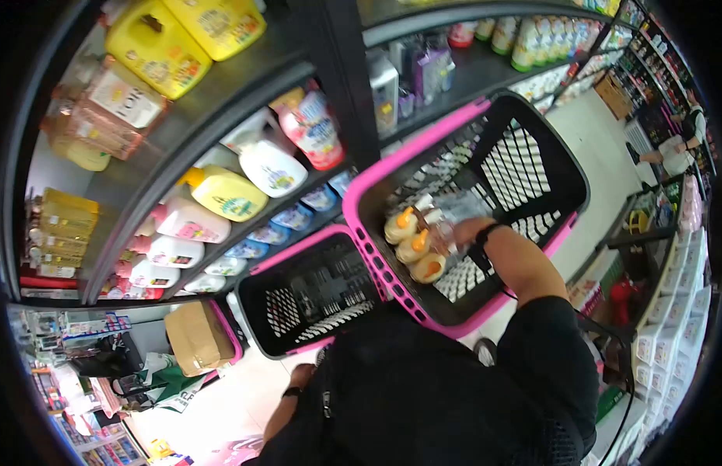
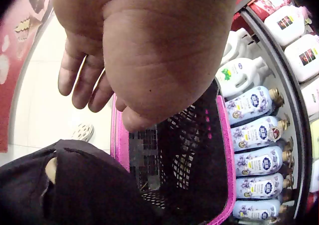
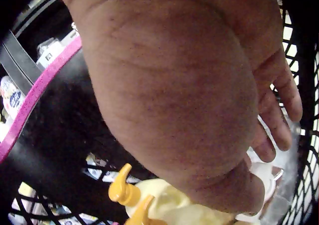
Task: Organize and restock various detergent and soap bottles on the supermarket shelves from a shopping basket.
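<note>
My right hand [image 1: 471, 231] reaches down into a black shopping basket with a pink rim [image 1: 454, 326]. Its fingers are loosely extended beside clear, pinkish bottles [image 1: 441, 236], and in the right wrist view the thumb overlaps a white part [image 3: 268, 182] among them. Cream-yellow bottles with orange pump tops [image 1: 414, 247] stand in a row against the basket's near side; the right wrist view shows two of the orange pumps [image 3: 122, 187]. Clear plastic packaging [image 1: 462, 206] lies past them. My left hand [image 1: 303, 374] hangs idle with relaxed fingers, holding nothing, close to a second pink-rimmed basket [image 2: 227, 150].
Shelves ahead carry yellow jugs [image 1: 155, 46], white and yellow detergent bottles [image 1: 233, 194] and light-blue bottles [image 2: 254, 135]. A cardboard box [image 1: 198, 338] sits at the left. Stacked white packs [image 1: 664, 318] line the right side. Another person [image 1: 691, 128] is far back along the aisle.
</note>
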